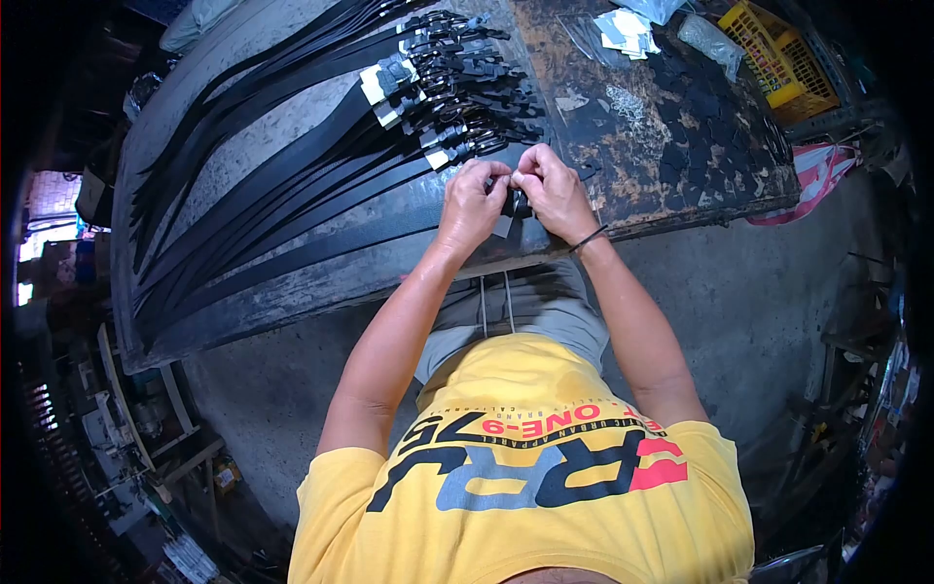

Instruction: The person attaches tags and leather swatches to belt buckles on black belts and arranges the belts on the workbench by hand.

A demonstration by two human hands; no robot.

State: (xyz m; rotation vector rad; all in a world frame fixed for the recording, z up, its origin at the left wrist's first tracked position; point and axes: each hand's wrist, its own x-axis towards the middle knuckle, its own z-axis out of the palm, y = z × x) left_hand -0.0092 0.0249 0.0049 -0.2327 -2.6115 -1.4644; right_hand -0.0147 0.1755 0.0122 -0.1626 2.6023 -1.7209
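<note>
My left hand (474, 206) and my right hand (555, 195) meet at the table's front edge, fingertips pinched close together. Between them is a small dark piece, partly hidden by the fingers, at the buckle end of a black belt (389, 226) that runs left across the table. A pale tag (503, 226) hangs below my left fingers. Just beyond my hands lie many black belts (321, 146), their buckle ends bunched together, several with white tags (379, 86). What exactly the fingertips grip is too small to tell.
The worn table (642, 185) has dark flakes on its right part. White papers (626, 32) and plastic bags (708, 41) lie at the back right, near a yellow basket (783, 73). A pink and white bag (815, 180) hangs beyond the right edge.
</note>
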